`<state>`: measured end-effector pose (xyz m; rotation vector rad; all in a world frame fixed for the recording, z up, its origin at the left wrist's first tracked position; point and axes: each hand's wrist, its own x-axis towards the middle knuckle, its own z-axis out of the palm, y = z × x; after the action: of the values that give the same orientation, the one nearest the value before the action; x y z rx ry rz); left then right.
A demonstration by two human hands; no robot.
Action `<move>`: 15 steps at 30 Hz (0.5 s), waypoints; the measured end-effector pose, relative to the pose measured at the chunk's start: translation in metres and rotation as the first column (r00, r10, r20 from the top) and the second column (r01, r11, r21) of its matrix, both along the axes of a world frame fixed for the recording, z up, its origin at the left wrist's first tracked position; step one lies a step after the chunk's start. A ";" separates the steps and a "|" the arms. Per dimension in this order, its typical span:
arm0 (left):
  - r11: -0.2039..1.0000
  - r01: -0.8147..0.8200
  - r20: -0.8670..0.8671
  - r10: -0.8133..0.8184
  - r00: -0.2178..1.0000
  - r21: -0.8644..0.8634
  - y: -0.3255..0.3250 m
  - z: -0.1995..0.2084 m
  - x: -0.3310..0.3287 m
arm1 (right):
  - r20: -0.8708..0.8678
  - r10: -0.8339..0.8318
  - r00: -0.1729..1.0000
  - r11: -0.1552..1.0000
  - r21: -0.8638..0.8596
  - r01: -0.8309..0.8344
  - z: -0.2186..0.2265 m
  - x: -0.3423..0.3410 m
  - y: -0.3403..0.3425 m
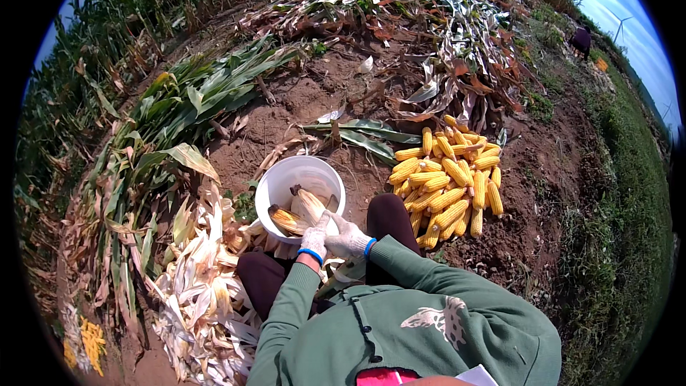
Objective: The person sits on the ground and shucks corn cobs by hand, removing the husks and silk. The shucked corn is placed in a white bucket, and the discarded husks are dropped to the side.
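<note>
Both my hands wear whitish work gloves with blue cuffs and meet over the near rim of a white bucket [336,174]. An ear of corn in pale, dry husk [308,204] points up and away inside the bucket, its tip dark. Round its near end, my left hand [314,238] is closed. My right hand [348,239] is closed against the same end, its fingers touching the left hand. Beside it in the bucket lies a second ear of corn [286,219], with yellow kernels showing and a dark tip. The fingers' undersides are hidden.
Right of my knee is a pile of husked yellow corn [450,179]. Stripped husks [207,293] heap up on my left. Cut corn stalks [193,93] lie across the brown soil [307,121]. A person in dark clothes [581,41] is far off at the right.
</note>
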<state>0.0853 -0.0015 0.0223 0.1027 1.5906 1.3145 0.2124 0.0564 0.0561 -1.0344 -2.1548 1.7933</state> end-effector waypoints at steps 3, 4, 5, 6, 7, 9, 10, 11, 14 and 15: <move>0.998 -0.039 -0.071 0.043 0.997 0.056 0.009 -0.022 -0.010 | -0.043 -0.048 0.998 0.999 -0.014 0.047 -0.009 -0.002 0.003; 0.983 -0.066 -0.008 0.068 0.998 0.169 0.011 -0.023 -0.006 | -0.107 -0.112 0.988 0.993 -0.047 0.108 -0.027 -0.004 0.006; 0.955 -0.101 0.059 0.088 0.994 0.278 0.013 -0.023 -0.002 | -0.170 -0.175 0.970 0.983 -0.082 0.163 -0.043 -0.005 0.011; 0.963 -0.150 0.073 0.137 0.988 0.224 0.013 -0.023 0.000 | -0.282 -0.212 0.936 0.975 -0.132 0.181 -0.051 -0.002 0.016; 0.945 -0.164 0.067 0.151 0.986 0.282 0.011 -0.024 0.003 | -0.303 -0.185 0.935 0.959 -0.265 0.104 -0.058 -0.003 0.020; 0.923 -0.178 0.146 0.134 0.980 0.342 0.003 -0.020 0.005 | -0.352 -0.137 0.926 0.862 -0.504 -0.064 -0.065 -0.003 0.026; 0.914 -0.171 0.134 0.130 0.982 0.368 0.000 -0.026 0.005 | -0.364 -0.149 0.920 0.831 -0.550 -0.082 -0.067 -0.003 0.025; 0.904 -0.189 0.137 0.146 0.980 0.383 -0.004 -0.028 0.009 | -0.374 -0.162 0.913 0.798 -0.594 -0.101 -0.068 -0.003 0.022; 0.902 -0.226 0.151 0.181 0.972 0.368 -0.006 -0.036 0.011 | -0.377 -0.211 0.902 0.686 -0.714 -0.138 -0.065 -0.004 0.016; 0.908 -0.212 0.141 0.172 0.975 0.361 -0.007 -0.035 0.011 | -0.370 -0.201 0.907 0.729 -0.675 -0.114 -0.066 -0.004 0.017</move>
<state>0.0959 -0.0081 -0.0128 0.1105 1.2681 1.7409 0.2081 0.0731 -0.0097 -0.6734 -1.1922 2.5782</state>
